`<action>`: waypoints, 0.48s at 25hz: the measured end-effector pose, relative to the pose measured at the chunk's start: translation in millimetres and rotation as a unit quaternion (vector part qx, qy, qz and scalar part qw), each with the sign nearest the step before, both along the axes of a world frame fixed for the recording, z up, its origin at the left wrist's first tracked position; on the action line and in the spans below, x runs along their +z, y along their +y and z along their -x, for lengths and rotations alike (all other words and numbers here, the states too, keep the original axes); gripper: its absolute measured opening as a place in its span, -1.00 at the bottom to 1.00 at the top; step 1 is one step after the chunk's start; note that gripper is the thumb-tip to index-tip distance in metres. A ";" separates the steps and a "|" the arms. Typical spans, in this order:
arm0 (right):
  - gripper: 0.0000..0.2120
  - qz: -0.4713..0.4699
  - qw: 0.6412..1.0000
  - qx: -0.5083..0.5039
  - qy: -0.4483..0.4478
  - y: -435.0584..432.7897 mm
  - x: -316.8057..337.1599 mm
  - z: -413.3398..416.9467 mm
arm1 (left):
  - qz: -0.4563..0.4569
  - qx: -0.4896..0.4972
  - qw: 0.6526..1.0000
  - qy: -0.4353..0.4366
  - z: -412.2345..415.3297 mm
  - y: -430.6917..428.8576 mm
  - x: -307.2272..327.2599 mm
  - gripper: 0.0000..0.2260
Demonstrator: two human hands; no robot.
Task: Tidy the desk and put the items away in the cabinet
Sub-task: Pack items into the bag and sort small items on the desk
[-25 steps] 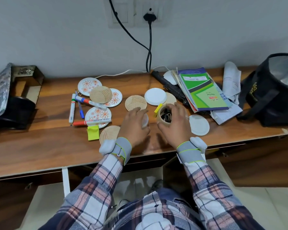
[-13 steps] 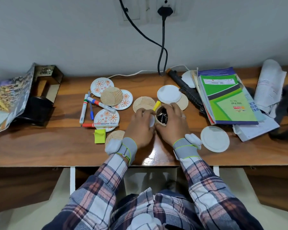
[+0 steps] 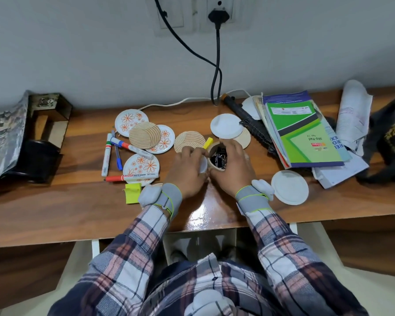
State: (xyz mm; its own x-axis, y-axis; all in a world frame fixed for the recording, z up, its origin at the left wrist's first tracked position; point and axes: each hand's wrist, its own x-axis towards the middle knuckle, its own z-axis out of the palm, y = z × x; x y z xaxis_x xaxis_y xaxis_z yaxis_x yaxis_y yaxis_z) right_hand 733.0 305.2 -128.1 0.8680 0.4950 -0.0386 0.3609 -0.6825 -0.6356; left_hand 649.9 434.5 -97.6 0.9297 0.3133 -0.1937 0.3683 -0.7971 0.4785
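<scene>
Tub of binder clips (image 3: 218,157): mid-front of worktop (image 3: 55,201), open-topped, between both hands. Right hand (image 3: 234,169): fingers (image 3: 228,144) curled round the tub's far and right wall, gripping it. Left hand (image 3: 187,172): fingers pinching white lid (image 3: 203,165), just beside the tub's left rim.

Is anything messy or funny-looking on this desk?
Yes. The round coasters lie scattered and overlapping, with a red marker across one. On the right, the booklets sit in a crooked pile and the papers are crumpled. Nothing has spilled from the clip cup that the right hand holds; the left hand holds a white lid.
</scene>
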 end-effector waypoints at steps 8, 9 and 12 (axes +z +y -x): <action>-0.26 0.030 0.997 -0.067 0.001 -38.5 2.4 3.1 | 0.020 -0.092 0.995 -0.010 0.0 -35.3 -2.2 -0.52; -0.25 0.042 0.997 -0.070 0.007 -41.8 3.3 3.4 | 0.027 -0.101 0.994 -0.013 0.5 -38.6 -1.6 -0.53; -0.21 0.103 0.993 -0.063 -0.014 -48.0 5.4 9.1 | 0.045 -0.117 0.992 -0.019 1.4 -40.5 1.2 -0.52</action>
